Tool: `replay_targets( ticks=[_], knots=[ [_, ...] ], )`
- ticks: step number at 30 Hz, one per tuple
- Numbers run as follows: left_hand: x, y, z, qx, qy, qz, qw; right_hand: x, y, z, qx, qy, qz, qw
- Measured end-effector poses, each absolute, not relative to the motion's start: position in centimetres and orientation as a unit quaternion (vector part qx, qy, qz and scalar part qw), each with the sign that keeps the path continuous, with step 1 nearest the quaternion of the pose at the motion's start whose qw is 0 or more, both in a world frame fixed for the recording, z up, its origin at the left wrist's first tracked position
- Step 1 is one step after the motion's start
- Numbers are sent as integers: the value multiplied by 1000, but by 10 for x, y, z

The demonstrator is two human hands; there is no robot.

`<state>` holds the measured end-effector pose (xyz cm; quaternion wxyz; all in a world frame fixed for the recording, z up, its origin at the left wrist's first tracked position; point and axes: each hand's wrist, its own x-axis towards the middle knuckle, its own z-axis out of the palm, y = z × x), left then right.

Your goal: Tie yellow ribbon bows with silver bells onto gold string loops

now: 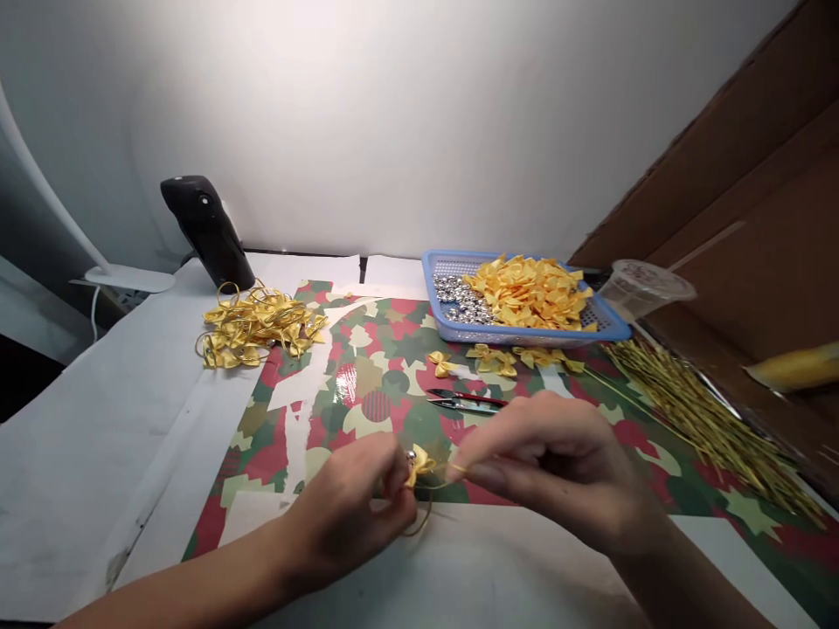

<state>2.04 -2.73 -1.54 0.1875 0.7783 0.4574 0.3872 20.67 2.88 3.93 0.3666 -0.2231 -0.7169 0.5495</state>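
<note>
My left hand is closed on a small yellow ribbon bow, with a silvery bell peeking out beside the fingers. A thin gold cord hangs in a loop below the bow. To the right, my right hand pinches the cord's end between thumb and forefinger. The cord runs between both hands, just above the front of the patterned sheet. Thread snips with red and silver parts lie behind my right hand. Several loose bows rest beyond the snips.
A blue basket holds yellow bows and silver bells. Finished-looking corded bows are heaped at left near a black bottle-like object. Gold cords lie at right, beside a clear plastic cup and cardboard. A white lamp base stands far left.
</note>
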Motion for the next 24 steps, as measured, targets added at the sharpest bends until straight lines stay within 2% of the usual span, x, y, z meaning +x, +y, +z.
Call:
replay_targets(
  ticks=[3,6,11,15,24],
  knots=[
    [23,-29,-15,835,379,388,96,193,36,40,-274,-680,577,360],
    [22,-32,-13,849,341,395,81,182,48,32,-325,-605,606,402],
    [13,-33,-6,773,376,491,140,186,62,21,-378,-473,641,472],
    [4,-26,6,694,441,549,146,201,55,21,-391,-437,634,504],
    [3,-21,31,516,498,645,265,210,-7,31,-385,-547,589,453]
  ],
)
